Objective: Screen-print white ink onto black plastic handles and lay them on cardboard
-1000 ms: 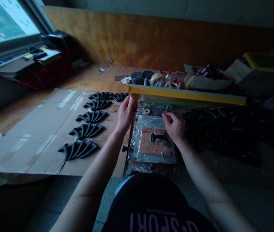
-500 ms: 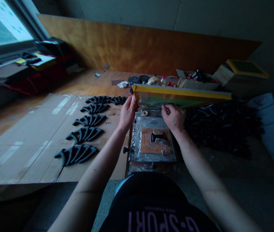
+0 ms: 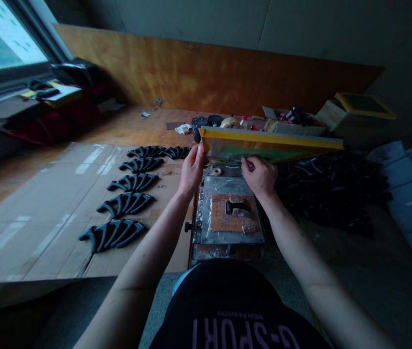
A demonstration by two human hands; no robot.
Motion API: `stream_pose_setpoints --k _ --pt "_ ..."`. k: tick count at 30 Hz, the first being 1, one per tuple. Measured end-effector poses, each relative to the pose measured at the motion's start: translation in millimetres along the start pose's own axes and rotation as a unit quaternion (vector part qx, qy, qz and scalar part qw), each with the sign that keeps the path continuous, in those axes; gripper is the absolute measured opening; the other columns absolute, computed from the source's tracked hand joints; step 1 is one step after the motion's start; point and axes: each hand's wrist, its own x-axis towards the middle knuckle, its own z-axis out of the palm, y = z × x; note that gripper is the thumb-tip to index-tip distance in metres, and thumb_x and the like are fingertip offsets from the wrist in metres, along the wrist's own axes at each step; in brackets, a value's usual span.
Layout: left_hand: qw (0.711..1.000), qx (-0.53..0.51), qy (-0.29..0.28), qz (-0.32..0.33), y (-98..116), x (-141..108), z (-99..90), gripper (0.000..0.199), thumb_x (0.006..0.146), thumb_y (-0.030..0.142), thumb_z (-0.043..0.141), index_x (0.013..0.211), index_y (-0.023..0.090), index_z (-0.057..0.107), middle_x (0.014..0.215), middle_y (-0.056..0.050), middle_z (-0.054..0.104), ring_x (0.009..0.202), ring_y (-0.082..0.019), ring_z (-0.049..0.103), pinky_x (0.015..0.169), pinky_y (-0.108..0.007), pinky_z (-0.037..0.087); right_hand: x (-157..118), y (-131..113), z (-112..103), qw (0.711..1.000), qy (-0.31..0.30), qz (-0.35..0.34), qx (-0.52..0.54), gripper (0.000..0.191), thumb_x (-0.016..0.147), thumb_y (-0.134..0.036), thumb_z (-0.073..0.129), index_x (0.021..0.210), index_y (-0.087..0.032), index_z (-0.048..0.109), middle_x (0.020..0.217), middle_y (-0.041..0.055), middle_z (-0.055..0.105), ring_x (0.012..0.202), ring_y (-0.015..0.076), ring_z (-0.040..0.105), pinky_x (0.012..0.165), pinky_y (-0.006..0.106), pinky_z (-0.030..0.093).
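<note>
A yellow-edged screen-printing frame [image 3: 275,137] with green mesh is raised and tilted over the metal printing bed. My left hand [image 3: 191,170] has its fingers closed on the frame's left corner. My right hand [image 3: 260,177] is pinched at the mesh's underside; whatever lies between its fingertips is too small to make out. Below the hands, a brown board [image 3: 219,213] rests on the metal plate [image 3: 209,236], and a black curved part [image 3: 238,209] sits on that board. A small tape roll [image 3: 216,171] lies behind the plate.
Rows of black curved parts [image 3: 126,203] lie on a cardboard sheet [image 3: 53,194] to the left. A dark heap of similar parts [image 3: 329,189] is at right, beside a grey sack [image 3: 409,203]. Behind the frame stand a red-capped bottle [image 3: 243,122] and a cardboard box [image 3: 296,128].
The view has shifted slightly. Both hands keep their places at the raised frame, and the black part on the board has not moved.
</note>
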Motion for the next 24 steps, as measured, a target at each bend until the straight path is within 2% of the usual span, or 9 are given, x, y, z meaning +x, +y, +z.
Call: stream_pose_setpoints --k 10,15,24 --pt "1.000 0.002 0.003 0.004 2 -1 1.8 0.036 0.091 0.053 0.046 0.075 0.021 0.050 0.066 0.001 0.048 0.059 -0.010 0.047 0.055 -0.020 0.043 2 0 0 1.000 0.011 -0.009 0.001 0.028 0.089 -0.033 0.051 0.071 -0.018 0.066 0.070 0.0055 0.071 0.063 0.0158 0.061 0.062 0.027 0.040" --pt "1.000 0.005 0.000 0.004 0 -1 0.4 0.036 0.091 0.054 0.045 0.078 0.021 0.052 0.068 0.001 0.049 0.059 -0.010 0.047 0.056 -0.020 0.045 0 5 2 0.999 0.003 -0.025 0.025 0.022 0.087 -0.027 0.051 0.074 -0.018 0.065 0.073 0.0057 0.071 0.067 0.0169 0.063 0.066 0.027 0.042" --pt "1.000 0.007 0.002 0.007 -5 1 -0.7 0.035 0.091 0.053 0.045 0.079 0.021 0.052 0.069 0.001 0.049 0.061 -0.010 0.048 0.058 -0.020 0.045 -2 11 2 0.997 0.004 -0.032 0.072 0.017 0.086 -0.027 0.054 0.079 -0.019 0.067 0.076 0.0051 0.071 0.070 0.0173 0.064 0.069 0.028 0.046"
